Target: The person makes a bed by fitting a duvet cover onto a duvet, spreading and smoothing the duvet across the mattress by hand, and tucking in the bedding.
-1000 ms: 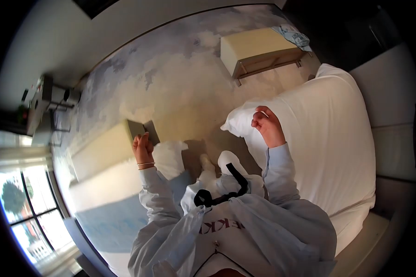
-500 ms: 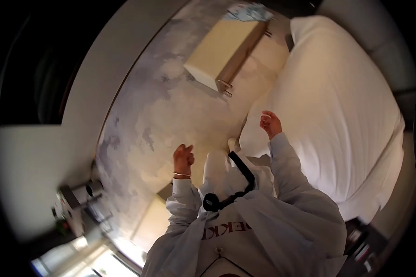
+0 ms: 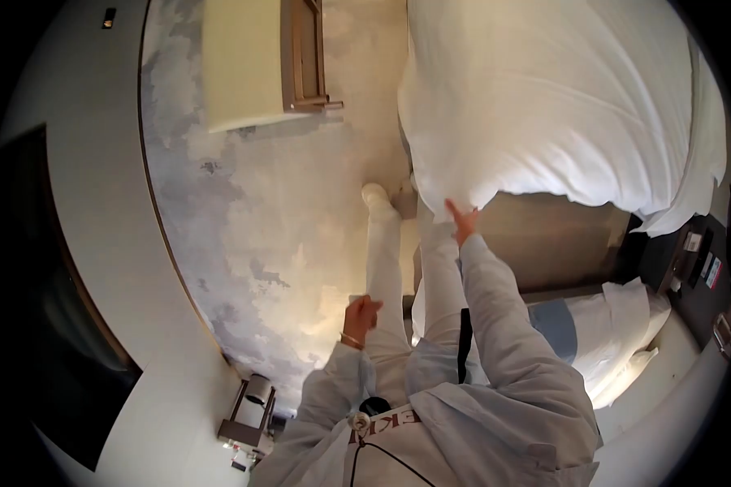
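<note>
My right hand [image 3: 463,221] is at the near corner of a bed covered with a white sheet [image 3: 544,105]. Its thumb and a finger are spread apart, and nothing shows in it; whether it touches the sheet I cannot tell. Curled fingers close my left hand [image 3: 361,318], which hangs over my leg beside the patterned carpet [image 3: 252,211] with nothing visible in it. A thin bracelet circles the left wrist.
A pale yellow bench [image 3: 244,65] stands at the upper left. Lower right is a second bed with a blue band [image 3: 554,331], beside a dark nightstand [image 3: 690,260]. A dark screen [image 3: 57,316] is on the left wall, near a small table [image 3: 248,418].
The view has turned, bringing the white-sheeted bed's near edge and the nightstand into sight. My right hand has opened at the sheet's corner. My left hand has lowered and stays closed.
</note>
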Demonstrator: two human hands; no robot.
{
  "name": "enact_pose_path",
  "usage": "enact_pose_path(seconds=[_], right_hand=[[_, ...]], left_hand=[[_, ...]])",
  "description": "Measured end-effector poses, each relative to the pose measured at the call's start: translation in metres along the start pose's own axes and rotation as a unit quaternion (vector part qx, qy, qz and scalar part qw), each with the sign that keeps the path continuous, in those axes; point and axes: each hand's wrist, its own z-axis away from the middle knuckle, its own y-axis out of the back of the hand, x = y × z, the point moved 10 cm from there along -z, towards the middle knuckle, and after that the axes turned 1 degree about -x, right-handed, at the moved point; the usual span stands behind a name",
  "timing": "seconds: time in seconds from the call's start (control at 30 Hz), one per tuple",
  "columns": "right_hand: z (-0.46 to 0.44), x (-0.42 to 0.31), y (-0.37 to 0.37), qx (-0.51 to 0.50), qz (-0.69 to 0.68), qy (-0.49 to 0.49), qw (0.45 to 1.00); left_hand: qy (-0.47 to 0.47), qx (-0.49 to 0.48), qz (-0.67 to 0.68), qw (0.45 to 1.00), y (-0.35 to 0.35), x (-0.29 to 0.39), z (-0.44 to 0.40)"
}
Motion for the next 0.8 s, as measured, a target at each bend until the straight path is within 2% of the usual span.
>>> enact_pose_path(seconds=[0.03,0.07,0.1,0.17,0.2,0.27,0.33,0.37,0.4,0.43,0.47,0.5,0.53,0.6,0.63,0.67,0.7,0.73,0.77,0.8], right_hand=[[-0.022,-0.01,-0.002,0.025,-0.081,0.101,0.991],[-0.015,-0.043,-0.005,0.035,-0.127,0.183,0.974],[-0.038,-0.038,-0.008,0.0,-0.051,0.184,0.982],[-0.014,-0.083,-0.007,0.023,-0.126,0.212,0.969],[0.004,-0.107,-0.001,0.031,-0.127,0.219,0.967],[0.051,-0.112,0.024,0.05,-0.118,0.014,0.992],[0.126,-0.187,0.061,0.044,-0.223,0.156,0.961],[0.159,-0.215,0.09,0.057,-0.199,0.146,0.967],[0.18,-0.239,0.125,0.06,-0.314,0.124,0.939],[0.223,-0.313,0.144,-0.007,-0.373,0.193,0.908],[0.266,-0.382,0.162,-0.19,-0.426,0.297,0.833],[0.284,-0.416,0.207,-0.18,-0.425,0.315,0.829],[0.296,-0.45,0.226,-0.273,-0.34,0.283,0.854],[0.235,-0.491,0.341,-0.198,-0.309,0.309,0.877],[0.228,-0.504,0.379,-0.061,-0.317,0.381,0.866],[0.226,-0.51,0.417,0.092,-0.302,0.432,0.845],[0.265,-0.519,0.406,0.216,-0.23,0.489,0.813],[0.275,-0.514,0.418,0.362,-0.124,0.446,0.809],[0.267,-0.516,0.415,0.364,-0.069,0.495,0.786],[0.266,-0.514,0.404,0.426,0.047,0.458,0.779]], left_hand=[[-0.03,0.009,-0.047,0.998,0.004,0.009,-0.01],[-0.023,0.027,-0.033,0.999,0.012,0.018,-0.024],[-0.024,0.042,-0.018,0.999,0.017,0.031,-0.038],[-0.098,0.005,-0.02,0.995,0.016,0.081,-0.057],[-0.101,-0.005,-0.021,0.995,0.011,0.097,-0.059],[-0.164,-0.051,0.007,0.985,-0.01,0.139,-0.049],[-0.162,-0.086,-0.035,0.982,-0.034,0.149,-0.039],[-0.146,-0.107,-0.084,0.98,-0.046,0.148,-0.032],[-0.152,-0.15,-0.098,0.972,-0.06,0.152,-0.022],[-0.164,-0.165,-0.097,0.968,-0.071,0.165,-0.015],[-0.156,-0.212,-0.13,0.956,-0.087,0.17,-0.002],[-0.151,-0.26,-0.166,0.939,-0.104,0.174,0.013],[-0.152,-0.3,-0.167,0.927,-0.117,0.181,0.021],[-0.185,-0.309,-0.213,0.908,-0.141,0.217,0.031],[-0.197,-0.301,-0.25,0.899,-0.15,0.229,0.037],[-0.248,-0.308,-0.231,0.889,-0.162,0.254,0.046],[-0.242,-0.311,-0.234,0.889,-0.174,0.27,0.048],[-0.254,-0.315,-0.214,0.889,-0.188,0.289,0.054],[-0.266,-0.318,-0.193,0.889,-0.197,0.305,0.056],[-0.264,-0.321,-0.199,0.887,-0.204,0.314,0.054]])
